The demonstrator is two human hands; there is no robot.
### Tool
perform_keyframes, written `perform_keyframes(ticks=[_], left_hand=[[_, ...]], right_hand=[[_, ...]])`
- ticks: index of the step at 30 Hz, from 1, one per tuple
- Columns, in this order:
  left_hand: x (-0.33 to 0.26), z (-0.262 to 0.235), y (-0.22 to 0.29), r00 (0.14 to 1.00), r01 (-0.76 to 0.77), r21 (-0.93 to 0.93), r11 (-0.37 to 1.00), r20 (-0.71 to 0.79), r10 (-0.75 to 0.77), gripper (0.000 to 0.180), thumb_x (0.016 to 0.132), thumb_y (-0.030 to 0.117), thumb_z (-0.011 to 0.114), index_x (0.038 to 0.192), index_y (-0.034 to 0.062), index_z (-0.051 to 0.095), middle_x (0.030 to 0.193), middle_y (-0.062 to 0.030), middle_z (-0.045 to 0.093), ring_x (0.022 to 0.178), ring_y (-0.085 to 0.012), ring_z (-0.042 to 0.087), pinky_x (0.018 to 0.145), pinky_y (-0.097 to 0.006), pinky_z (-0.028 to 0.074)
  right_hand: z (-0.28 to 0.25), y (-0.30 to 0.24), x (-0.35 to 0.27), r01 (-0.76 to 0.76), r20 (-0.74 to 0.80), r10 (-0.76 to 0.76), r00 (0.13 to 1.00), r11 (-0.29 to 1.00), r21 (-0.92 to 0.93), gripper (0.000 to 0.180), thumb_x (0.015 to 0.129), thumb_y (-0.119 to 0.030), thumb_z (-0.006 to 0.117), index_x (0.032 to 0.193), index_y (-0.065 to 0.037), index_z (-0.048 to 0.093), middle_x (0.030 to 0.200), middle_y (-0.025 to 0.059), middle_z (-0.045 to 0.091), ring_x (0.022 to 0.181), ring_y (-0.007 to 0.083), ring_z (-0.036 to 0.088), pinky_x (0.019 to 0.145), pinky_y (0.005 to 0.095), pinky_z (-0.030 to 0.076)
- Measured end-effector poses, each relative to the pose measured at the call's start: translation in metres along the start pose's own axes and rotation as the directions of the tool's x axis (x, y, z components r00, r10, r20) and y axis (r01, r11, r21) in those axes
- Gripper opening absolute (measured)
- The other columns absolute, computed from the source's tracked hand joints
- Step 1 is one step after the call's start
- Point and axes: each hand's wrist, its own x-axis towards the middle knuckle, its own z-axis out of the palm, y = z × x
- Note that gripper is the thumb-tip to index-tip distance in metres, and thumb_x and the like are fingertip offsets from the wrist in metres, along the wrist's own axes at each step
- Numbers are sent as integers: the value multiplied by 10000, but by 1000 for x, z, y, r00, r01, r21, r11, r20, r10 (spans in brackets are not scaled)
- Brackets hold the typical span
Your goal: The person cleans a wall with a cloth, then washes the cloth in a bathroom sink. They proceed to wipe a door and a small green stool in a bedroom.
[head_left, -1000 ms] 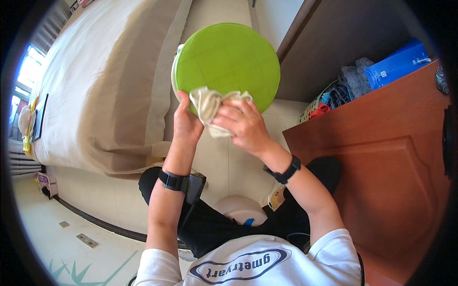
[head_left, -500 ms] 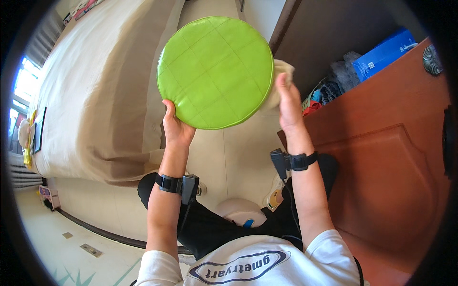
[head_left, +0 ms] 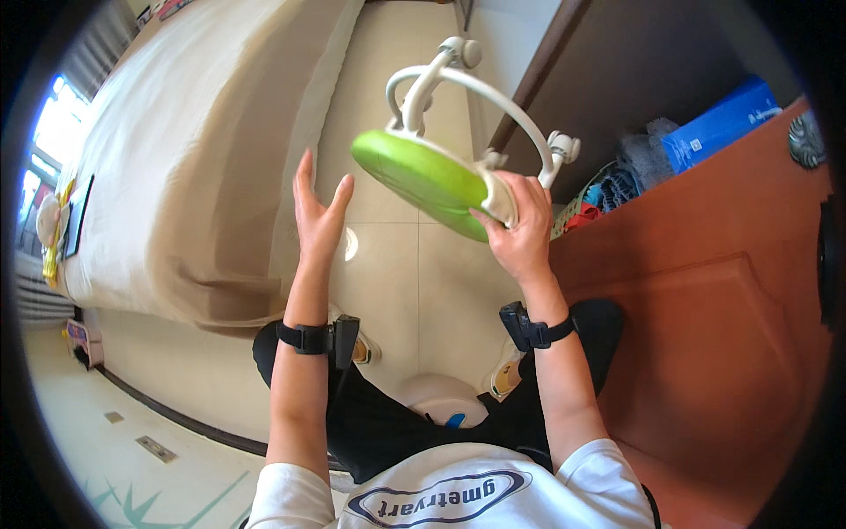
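Note:
A lime-green round disc (head_left: 414, 176) with a white curved frame (head_left: 476, 88) on its back is tilted edge-on in front of me. My right hand (head_left: 520, 234) grips its lower right edge, with a crumpled pale cloth (head_left: 500, 196) pinched against the disc. My left hand (head_left: 315, 212) is off the disc, palm open and fingers up, a short gap to the left of the green rim. Both wrists wear black bands.
A bed with a beige cover (head_left: 176, 159) fills the left. A reddish-brown wooden cabinet (head_left: 705, 309) stands at the right, with a blue box (head_left: 718, 123) and clutter behind it. A white round object (head_left: 441, 401) lies on the tile floor between my feet.
The disc has turned from facing me flat to edge-on, showing its white frame. My left hand let go of it; my right hand now holds it alone.

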Motion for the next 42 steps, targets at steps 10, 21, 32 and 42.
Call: perform_keyframes(ticks=[10,21,32,42], left_hand=[[-4,-2,30,851,-251,66,966,490,188,713,551,235,938,1156,61,603,1194,-152,629,1154,-337,576,964,-409,472],[-20,10,36,846,-415,142,899,424,323,488,590,82,853,1005,52,598,937,-111,610,953,-336,581,939,-470,427],[-31,23,36,783,-566,245,787,459,420,487,627,83,821,1046,65,575,980,-87,605,1031,-317,572,1076,-556,323],[-43,30,35,718,-629,307,714,583,382,523,593,118,855,1040,70,586,991,-77,598,1056,-298,560,1090,-595,294]], right_hand=[[13,0,-32,74,86,-71,994,997,-29,465,604,25,775,1041,-70,645,961,77,654,915,304,584,827,382,419],[23,-46,-3,193,290,-204,935,979,67,425,814,-113,706,1225,-66,606,1116,112,638,1019,309,572,863,399,413],[50,-69,12,114,50,-125,991,979,170,227,868,-6,630,1079,-73,682,949,83,690,869,269,607,812,371,442],[52,-38,26,131,139,-113,984,982,-133,470,760,40,612,1196,-131,655,1159,116,644,1161,309,561,958,395,425]])
